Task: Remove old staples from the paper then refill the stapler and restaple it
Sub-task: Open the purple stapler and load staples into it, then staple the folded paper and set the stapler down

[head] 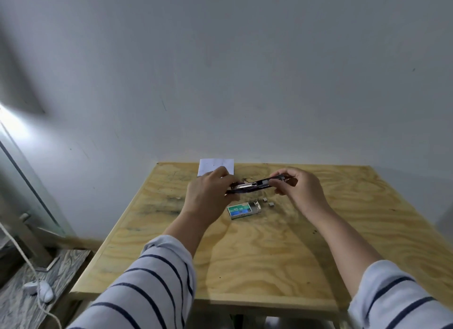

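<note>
Both hands hold one stapler (255,187) in the air, a little above the worktop (245,255). The left hand (208,196) has its grip closed around the left end, and the right hand (297,188) pinches the right end between thumb and fingers. The stapler is long and thin, dark with a shiny metal channel showing, and it seems opened out. Its long axis runs left to right, with the right end slightly higher. Which end is the front, I cannot tell.

Just below it, on the worktop, lies one small staple box (244,210), of cardboard with a green label and its right flap open. Two small grey staple strips (268,202) lie just beside the box, on its right. One white paper (215,166) lies flat at the far edge, behind the left hand. The worktop is pale plywood with wavy grain and some dark smudges. Both sleeves are white with thin dark stripes.
</note>
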